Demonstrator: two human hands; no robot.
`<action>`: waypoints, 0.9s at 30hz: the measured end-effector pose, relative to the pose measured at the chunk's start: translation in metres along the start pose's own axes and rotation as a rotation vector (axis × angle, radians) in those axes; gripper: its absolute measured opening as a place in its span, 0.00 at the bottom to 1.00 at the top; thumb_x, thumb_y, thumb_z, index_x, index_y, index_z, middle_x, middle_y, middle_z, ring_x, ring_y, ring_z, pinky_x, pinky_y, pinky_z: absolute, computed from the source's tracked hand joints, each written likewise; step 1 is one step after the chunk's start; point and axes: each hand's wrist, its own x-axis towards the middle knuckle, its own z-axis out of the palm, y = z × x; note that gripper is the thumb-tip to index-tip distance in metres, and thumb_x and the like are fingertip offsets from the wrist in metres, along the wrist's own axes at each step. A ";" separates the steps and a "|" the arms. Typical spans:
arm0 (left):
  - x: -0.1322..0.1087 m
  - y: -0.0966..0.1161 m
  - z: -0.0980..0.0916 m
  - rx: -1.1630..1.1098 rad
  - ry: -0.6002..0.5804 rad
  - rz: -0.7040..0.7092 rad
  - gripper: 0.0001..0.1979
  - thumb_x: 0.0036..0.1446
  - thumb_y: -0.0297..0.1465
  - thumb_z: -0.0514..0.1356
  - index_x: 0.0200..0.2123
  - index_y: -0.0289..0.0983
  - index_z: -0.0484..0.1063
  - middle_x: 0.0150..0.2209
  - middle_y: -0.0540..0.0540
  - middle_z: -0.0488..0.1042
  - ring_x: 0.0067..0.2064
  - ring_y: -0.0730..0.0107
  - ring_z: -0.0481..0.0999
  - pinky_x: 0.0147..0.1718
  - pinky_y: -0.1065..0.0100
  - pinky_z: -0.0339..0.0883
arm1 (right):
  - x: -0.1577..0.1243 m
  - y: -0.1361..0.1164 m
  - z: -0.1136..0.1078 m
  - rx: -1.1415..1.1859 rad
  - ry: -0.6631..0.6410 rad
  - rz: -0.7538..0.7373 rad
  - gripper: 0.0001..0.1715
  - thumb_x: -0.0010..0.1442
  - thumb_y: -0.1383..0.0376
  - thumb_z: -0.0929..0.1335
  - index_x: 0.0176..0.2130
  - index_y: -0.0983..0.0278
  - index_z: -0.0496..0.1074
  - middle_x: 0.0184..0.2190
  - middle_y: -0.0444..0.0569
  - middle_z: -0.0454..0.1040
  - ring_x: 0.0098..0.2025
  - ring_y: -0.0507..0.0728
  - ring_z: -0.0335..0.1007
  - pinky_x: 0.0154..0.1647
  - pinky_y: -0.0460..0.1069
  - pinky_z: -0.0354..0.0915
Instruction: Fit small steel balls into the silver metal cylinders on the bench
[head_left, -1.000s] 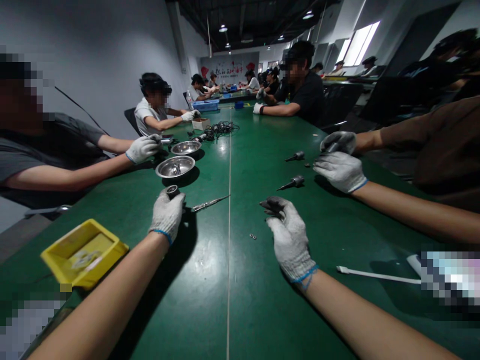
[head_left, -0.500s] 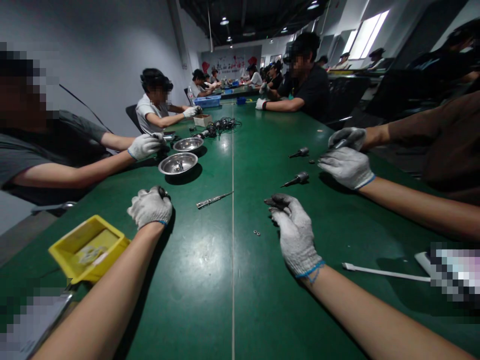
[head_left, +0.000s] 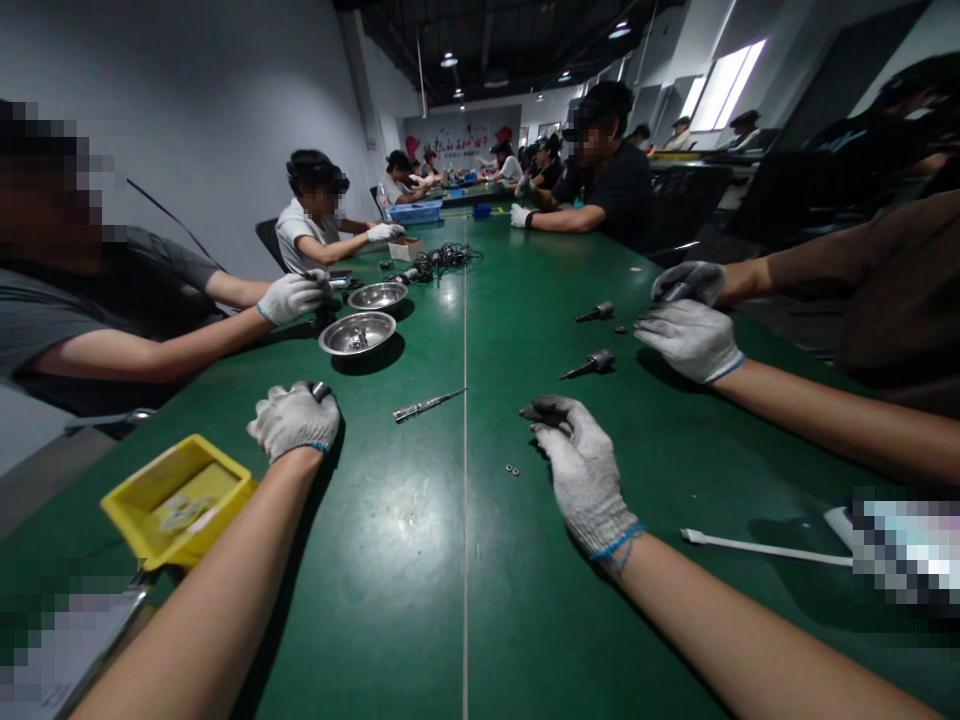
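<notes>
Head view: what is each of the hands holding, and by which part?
Left hand is closed around a small dark metal part, only its end showing. Right hand is pinched shut; whether it holds anything cannot be told.

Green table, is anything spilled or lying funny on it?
Nothing is spilled or broken. Two tiny washers lie loose on the green table between the left hand, closed on a small metal part, and the right hand. A thin metal tool lies slanted beside the table's seam.
</notes>
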 end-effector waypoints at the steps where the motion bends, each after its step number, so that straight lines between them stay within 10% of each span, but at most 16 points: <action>1: -0.001 0.001 -0.002 0.010 -0.012 -0.002 0.20 0.59 0.45 0.56 0.44 0.37 0.80 0.47 0.26 0.74 0.52 0.27 0.72 0.45 0.36 0.67 | 0.000 0.000 0.000 0.001 -0.001 -0.001 0.14 0.54 0.61 0.69 0.42 0.61 0.74 0.40 0.53 0.83 0.44 0.63 0.80 0.50 0.61 0.74; 27: -0.003 0.004 -0.008 -0.188 0.135 0.000 0.22 0.58 0.39 0.59 0.52 0.37 0.77 0.50 0.30 0.75 0.55 0.34 0.72 0.54 0.42 0.67 | 0.001 0.001 -0.002 -0.007 -0.014 -0.008 0.14 0.55 0.61 0.69 0.42 0.61 0.74 0.40 0.53 0.83 0.44 0.62 0.80 0.49 0.60 0.73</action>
